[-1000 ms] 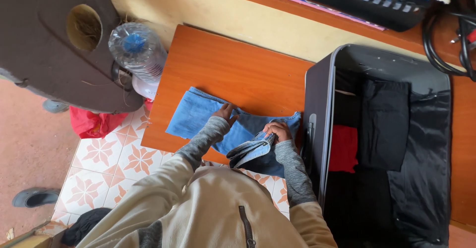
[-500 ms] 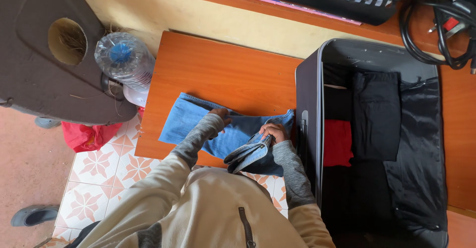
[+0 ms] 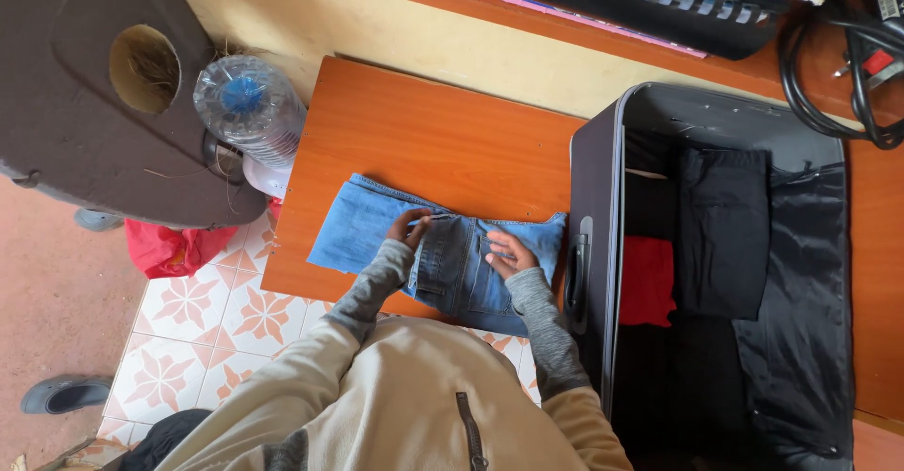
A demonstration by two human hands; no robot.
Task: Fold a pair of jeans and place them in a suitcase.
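A pair of blue jeans [image 3: 443, 250] is seen folded on an orange wooden table [image 3: 443, 132], lying across its near edge. The left hand [image 3: 411, 227] is laid flat on the denim with its fingers spread, pressing near the fold line; nothing is gripped by it. The right hand [image 3: 504, 251] is likewise opened flat on the darker upper part of the jeans, palm down, with no cloth pinched between its fingers. Between the two hands the waistband and back pocket area of the jeans are shown, while a lighter leg section is extended beyond the left hand towards the table's left edge. Just to the right of the right hand an open dark suitcase [image 3: 603, 179] is placed, its side wall touching or nearly touching the end of the jeans. Inside it, further right of that hand, a red garment [image 3: 648, 281] and a folded black garment [image 3: 723, 231] are packed. Beyond the left hand, off the table's far left corner, a clear plastic water bottle [image 3: 250, 108] with a blue cap is stood, and past it a large brown board [image 3: 85, 104] with a round hole is seen. Grey knit sleeves [image 3: 541, 325] and a beige jacket [image 3: 395, 405] are worn by the person.
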